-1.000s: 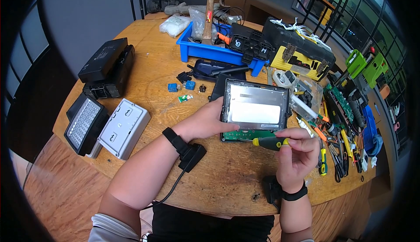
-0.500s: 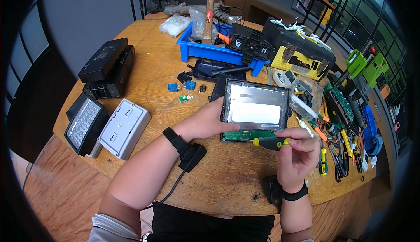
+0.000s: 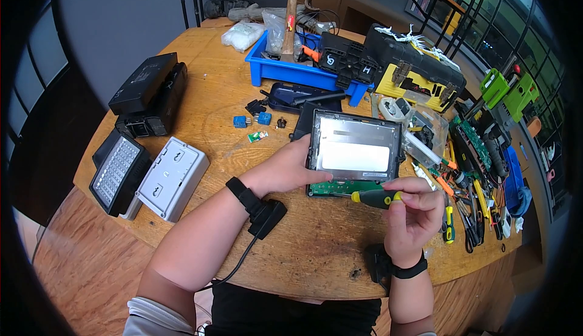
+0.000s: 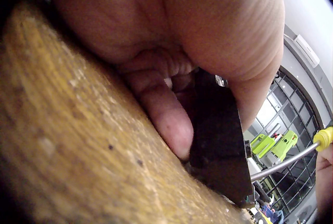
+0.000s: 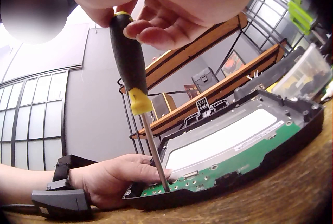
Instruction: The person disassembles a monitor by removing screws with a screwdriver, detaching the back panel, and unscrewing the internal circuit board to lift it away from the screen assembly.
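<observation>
– Over to the right hand (image 3: 416,211): pinching a dark-handled, yellow-collared screwdriver (image 3: 375,199) by its butt end, narrow, between thumb and fingers!

– And pointing where?

– Down along its bare metal shaft to a strip of green circuit board (image 5: 255,156), right beside the thumb of the left hand (image 3: 291,167). Hard to tell whether seated in a screw.

– Doing what on the left?

– Gripping a rectangular black plastic casing (image 5: 203,197) by its left side, with the thumb on top near the lower edge of a silver metal plate (image 3: 340,128), and with fingers curled below, close to the brown wooden surface (image 3: 303,239). Sitting right in front of the person, near edge low over the wood; impossible to tell whether raised at the far end.

– Now wider! Spotting what beyond?

– Behind the casing, a long blue plastic tray (image 3: 285,74) with a wooden handle (image 3: 289,29) poking up, and next to it a black-and-yellow toolbox (image 3: 401,50).

– And out left?

– A white plastic box with keyhole slots (image 3: 173,175), just beside a black lamp with a gridded panel (image 3: 118,169). Nearer the casing, two small blue blocks (image 3: 263,118). Away right, a jumble of hand tools (image 3: 477,211).
</observation>
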Tool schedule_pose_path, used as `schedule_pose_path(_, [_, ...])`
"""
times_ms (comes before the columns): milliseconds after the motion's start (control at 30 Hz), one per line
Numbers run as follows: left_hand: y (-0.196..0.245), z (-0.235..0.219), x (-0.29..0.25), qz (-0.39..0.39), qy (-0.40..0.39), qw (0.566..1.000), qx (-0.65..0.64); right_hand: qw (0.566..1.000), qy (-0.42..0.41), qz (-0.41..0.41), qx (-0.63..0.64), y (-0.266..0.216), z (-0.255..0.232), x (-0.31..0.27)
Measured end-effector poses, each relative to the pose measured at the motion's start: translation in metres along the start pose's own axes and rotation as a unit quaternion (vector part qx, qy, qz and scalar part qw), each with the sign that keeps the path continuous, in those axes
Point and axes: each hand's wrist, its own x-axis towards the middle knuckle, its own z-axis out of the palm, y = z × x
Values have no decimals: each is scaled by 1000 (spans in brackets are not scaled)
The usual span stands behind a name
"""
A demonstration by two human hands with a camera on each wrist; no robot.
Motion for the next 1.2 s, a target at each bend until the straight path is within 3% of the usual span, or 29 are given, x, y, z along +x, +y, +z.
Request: schedule_pose_path(1200, [0, 0, 0, 2, -2, 1000, 1, 1000, 6, 17, 15, 0, 0, 1])
